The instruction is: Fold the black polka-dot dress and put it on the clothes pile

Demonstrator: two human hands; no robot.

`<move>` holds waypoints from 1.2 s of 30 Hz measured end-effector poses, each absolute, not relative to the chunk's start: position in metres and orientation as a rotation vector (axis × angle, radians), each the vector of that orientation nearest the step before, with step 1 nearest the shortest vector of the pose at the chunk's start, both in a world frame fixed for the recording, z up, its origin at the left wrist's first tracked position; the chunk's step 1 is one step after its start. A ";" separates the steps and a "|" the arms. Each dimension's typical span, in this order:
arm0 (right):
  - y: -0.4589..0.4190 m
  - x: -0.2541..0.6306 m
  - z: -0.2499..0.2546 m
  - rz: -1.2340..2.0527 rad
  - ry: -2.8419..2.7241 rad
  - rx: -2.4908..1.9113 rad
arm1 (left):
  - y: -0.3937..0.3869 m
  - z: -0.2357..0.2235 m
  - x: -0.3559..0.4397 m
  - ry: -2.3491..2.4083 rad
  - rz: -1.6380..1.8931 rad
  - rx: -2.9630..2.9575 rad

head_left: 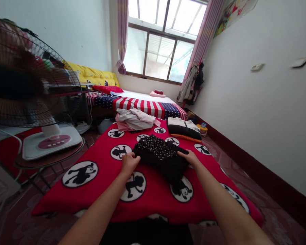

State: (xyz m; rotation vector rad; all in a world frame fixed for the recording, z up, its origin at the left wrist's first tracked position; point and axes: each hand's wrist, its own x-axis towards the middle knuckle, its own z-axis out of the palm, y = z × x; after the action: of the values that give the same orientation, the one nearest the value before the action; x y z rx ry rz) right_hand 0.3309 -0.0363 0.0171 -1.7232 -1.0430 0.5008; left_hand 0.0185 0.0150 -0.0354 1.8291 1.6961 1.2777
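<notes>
As I watch remotely, my left hand (pixel 129 162) and right hand (pixel 189 158) lie open on the black dotted garment (pixel 159 158); red blanket (pixel 102 200) underneath.

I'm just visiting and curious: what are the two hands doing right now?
Left hand: curled on the edge of a black dotted garment; whether it grips cannot be told.
Right hand: open, resting on the garment's right side, not clearly holding it.

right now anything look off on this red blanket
The pale crumpled garment near the far edge of the red blanket stands out: it lies in a loose heap, unlike the folded black-and-white stack beside it.
</notes>
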 end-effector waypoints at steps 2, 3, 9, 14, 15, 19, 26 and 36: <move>-0.040 0.327 0.019 0.697 -0.987 -1.728 | 0.031 -0.023 0.016 1.701 1.252 1.846; -0.044 0.323 0.020 0.765 -0.977 -1.743 | 0.041 -0.014 0.014 1.712 1.253 1.850; -0.091 0.279 0.004 1.048 -1.064 -1.773 | 0.103 0.024 0.000 1.833 1.278 1.821; -0.112 0.265 0.001 0.689 -1.448 -1.878 | 0.098 0.010 -0.014 1.869 1.184 1.834; -0.110 0.265 0.009 0.507 -1.480 -1.864 | 0.093 0.009 -0.014 1.869 1.196 1.851; -0.087 0.249 0.036 0.050 -1.606 -1.625 | 0.064 0.015 0.005 1.720 1.273 2.033; -0.062 0.193 -0.021 -0.033 -1.765 -1.767 | 0.002 -0.027 0.034 1.619 1.018 2.094; -0.043 0.186 0.019 -0.060 -1.622 -1.665 | 0.000 -0.039 0.035 1.489 1.351 2.176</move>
State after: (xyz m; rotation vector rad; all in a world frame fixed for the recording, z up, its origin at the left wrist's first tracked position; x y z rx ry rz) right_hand 0.1856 -0.0432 0.0194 -1.6647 -1.6220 -0.0599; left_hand 0.0352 -0.0002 -0.0393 2.1760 1.4889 1.3506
